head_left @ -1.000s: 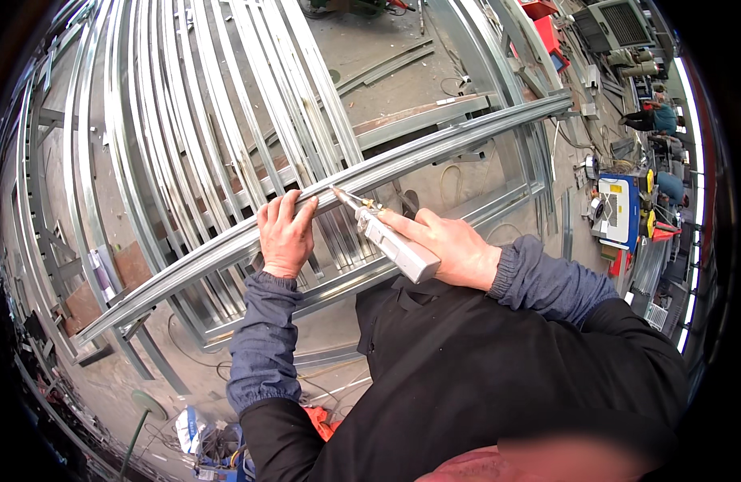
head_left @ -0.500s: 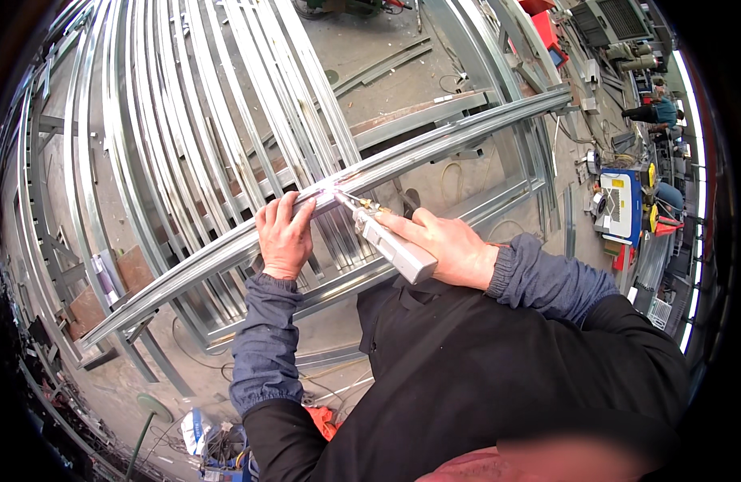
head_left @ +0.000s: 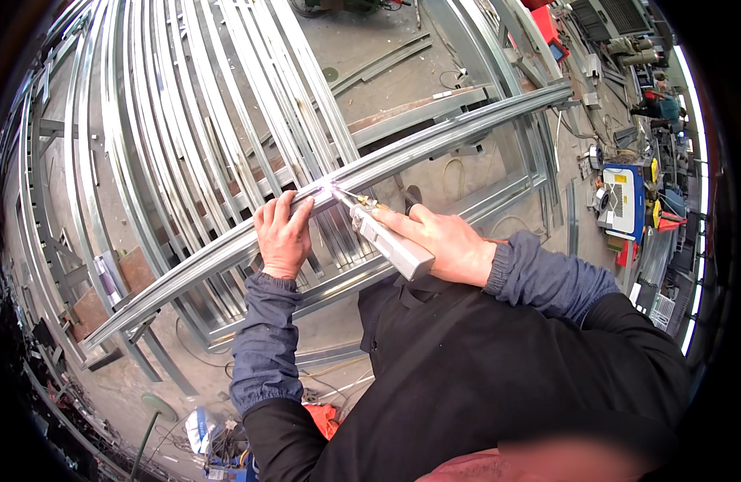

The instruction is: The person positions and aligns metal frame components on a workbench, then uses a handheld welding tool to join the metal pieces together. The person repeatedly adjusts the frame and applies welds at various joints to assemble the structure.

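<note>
A long silvery metal rail crosses in front of me, sloping up from lower left to upper right. My left hand is closed over its near edge, fingertips on top and bent. In my right hand is a grey welding gun with a brass-coloured fitting and a thin nozzle. The nozzle meets the rail just right of my left fingertips, where a small purple-white glow shows. My right index finger lies along the gun's top; its other fingers are partly hidden.
Several long metal bars run away beyond the rail on a frame. A blue and white machine stands at the right, with a person farther off. Cables and a blue-white bag lie at lower left.
The glow at the nozzle looks smaller than before. Both hands and the gun keep almost the same place on the rail; the view has shifted very slightly.
</note>
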Demonstrator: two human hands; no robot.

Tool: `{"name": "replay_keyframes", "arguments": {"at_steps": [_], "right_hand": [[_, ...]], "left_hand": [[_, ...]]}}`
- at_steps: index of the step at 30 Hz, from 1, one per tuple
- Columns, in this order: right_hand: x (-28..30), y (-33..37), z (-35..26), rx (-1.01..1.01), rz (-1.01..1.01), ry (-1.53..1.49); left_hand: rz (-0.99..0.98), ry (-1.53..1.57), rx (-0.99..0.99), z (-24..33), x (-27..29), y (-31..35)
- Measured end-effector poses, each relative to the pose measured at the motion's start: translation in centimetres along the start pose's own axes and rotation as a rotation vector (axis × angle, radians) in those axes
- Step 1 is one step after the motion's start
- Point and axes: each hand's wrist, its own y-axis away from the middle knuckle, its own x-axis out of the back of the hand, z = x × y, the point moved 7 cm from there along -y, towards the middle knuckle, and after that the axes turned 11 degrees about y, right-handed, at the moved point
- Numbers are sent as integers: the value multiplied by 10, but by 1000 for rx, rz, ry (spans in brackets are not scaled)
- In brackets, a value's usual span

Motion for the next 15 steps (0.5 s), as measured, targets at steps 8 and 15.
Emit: {"name": "replay_keyframes", "arguments": {"at_steps": [8,15], "right_hand": [[5,2,0,-8,-12,-20],[5,2,1,-13,-18,-12]], "left_hand": [[-2,-2,-7,-1,-1,1],[-9,-7,-5,-3,-3,2]]}}
